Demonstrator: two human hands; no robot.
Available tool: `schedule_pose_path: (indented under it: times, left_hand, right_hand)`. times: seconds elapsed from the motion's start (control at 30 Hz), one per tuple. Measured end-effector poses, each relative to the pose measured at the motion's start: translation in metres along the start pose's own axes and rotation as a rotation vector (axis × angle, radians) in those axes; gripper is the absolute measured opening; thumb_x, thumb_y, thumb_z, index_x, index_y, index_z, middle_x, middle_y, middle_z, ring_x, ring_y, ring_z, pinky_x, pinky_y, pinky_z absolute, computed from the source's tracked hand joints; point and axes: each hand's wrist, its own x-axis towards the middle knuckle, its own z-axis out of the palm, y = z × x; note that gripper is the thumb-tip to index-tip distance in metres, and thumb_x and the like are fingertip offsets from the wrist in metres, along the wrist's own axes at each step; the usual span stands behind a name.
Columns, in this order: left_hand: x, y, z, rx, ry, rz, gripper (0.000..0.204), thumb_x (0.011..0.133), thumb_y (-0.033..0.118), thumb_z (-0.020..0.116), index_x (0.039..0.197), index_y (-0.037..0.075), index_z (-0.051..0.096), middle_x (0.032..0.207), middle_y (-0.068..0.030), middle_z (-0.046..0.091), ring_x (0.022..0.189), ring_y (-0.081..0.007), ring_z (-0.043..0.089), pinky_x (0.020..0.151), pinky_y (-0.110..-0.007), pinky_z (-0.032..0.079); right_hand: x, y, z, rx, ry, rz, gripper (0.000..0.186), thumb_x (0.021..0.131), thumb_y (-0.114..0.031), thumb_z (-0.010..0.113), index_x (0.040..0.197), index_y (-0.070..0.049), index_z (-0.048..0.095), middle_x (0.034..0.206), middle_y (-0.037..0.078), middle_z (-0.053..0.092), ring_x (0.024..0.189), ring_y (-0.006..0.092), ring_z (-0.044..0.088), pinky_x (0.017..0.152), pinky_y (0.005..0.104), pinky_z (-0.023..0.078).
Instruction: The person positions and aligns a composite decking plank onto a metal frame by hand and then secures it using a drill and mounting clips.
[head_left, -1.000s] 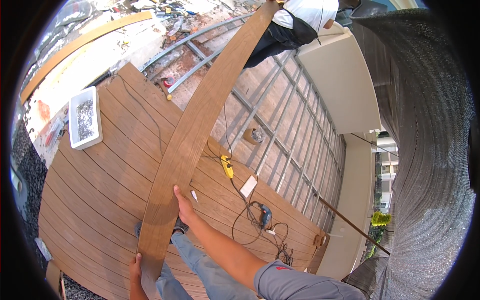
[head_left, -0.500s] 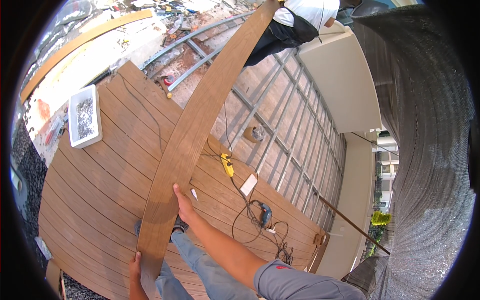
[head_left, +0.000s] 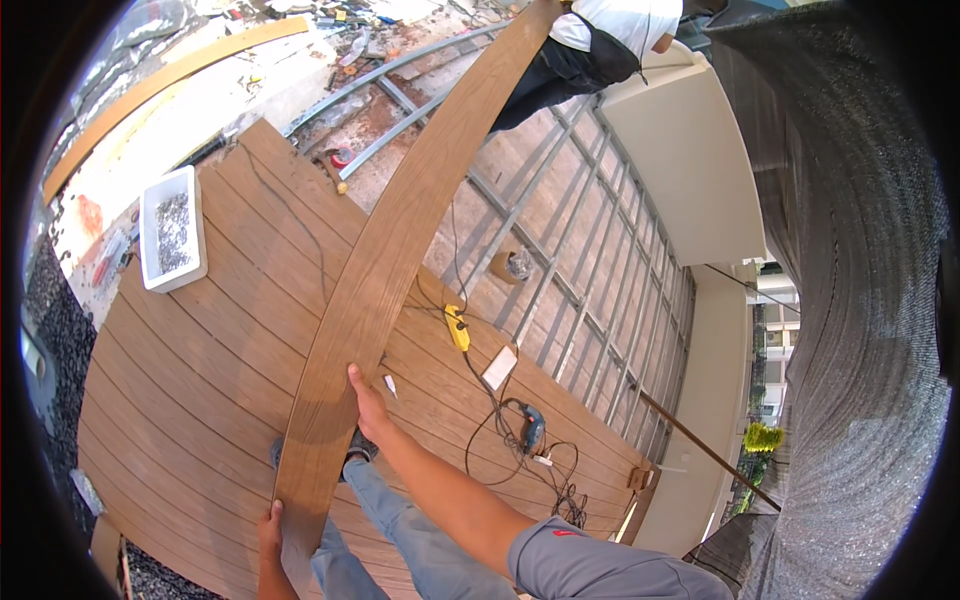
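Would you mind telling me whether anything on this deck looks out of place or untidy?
A power drill lies loose on the laid deck boards, its cable tangled in loops near the edge. A small white marker also lies loose beside the right hand, close to the long board.

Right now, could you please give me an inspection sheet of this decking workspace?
Surface: brown deck boards laid; bare metal joists beyond.
Job's things: long brown plank held up lengthwise, its far end by another person.
Clutter: white tray of screws, yellow tool, power drill, white card.
Hands: left hand grips the plank's near end; right hand on its right edge.
Cables: black cord loops across the boards.
Surroundings: white wall, dark mesh screen, debris at the top.
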Motion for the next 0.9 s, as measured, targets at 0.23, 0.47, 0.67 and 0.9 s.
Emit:
schedule_pose_path:
  times: [0.23, 0.47, 0.67, 0.9]
  left_hand:
    - [-0.003, 0.009, 0.004, -0.071, -0.022, 0.033, 0.08, 0.086, 0.062, 0.056, 0.12, -0.01, 0.058, 0.118, -0.0233, 0.062, 0.112, -0.0312, 0.056, 0.099, -0.039, 0.04]
    - [0.002, 0.002, 0.003, -0.016, -0.028, -0.006, 0.082, 0.087, 0.065, 0.052, 0.122, -0.009, 0.057, 0.121, -0.0246, 0.06, 0.116, -0.0328, 0.054, 0.101, -0.039, 0.038]
    - [0.007, -0.005, 0.003, -0.029, 0.025, -0.013, 0.08, 0.084, 0.063, 0.058, 0.119, -0.009, 0.059, 0.118, -0.0257, 0.061, 0.112, -0.0338, 0.056, 0.098, -0.039, 0.04]
    - [0.006, 0.001, 0.006, -0.003, -0.004, -0.002, 0.083, 0.086, 0.066, 0.052, 0.12, -0.009, 0.058, 0.12, -0.0257, 0.06, 0.116, -0.0324, 0.054, 0.101, -0.039, 0.038]
  right_hand:
    - [0.005, 0.003, -0.008, 0.024, -0.017, -0.019, 0.076, 0.089, -0.052, 0.061, 0.141, -0.001, 0.039, 0.144, 0.007, 0.043, 0.13, 0.0204, 0.04, 0.109, 0.0331, 0.031]
    - [0.004, 0.001, -0.006, 0.014, -0.015, -0.007, 0.079, 0.089, -0.053, 0.061, 0.142, 0.0, 0.036, 0.145, 0.008, 0.041, 0.131, 0.0205, 0.038, 0.109, 0.0327, 0.031]
    - [-0.001, -0.001, 0.0, -0.032, 0.0, -0.043, 0.081, 0.089, -0.053, 0.061, 0.143, 0.001, 0.035, 0.147, 0.008, 0.039, 0.133, 0.0208, 0.037, 0.11, 0.0323, 0.03]
    - [0.01, 0.005, -0.011, 0.003, 0.033, -0.071, 0.078, 0.086, -0.05, 0.067, 0.137, 0.005, 0.043, 0.138, 0.011, 0.049, 0.126, 0.022, 0.045, 0.106, 0.0332, 0.035]
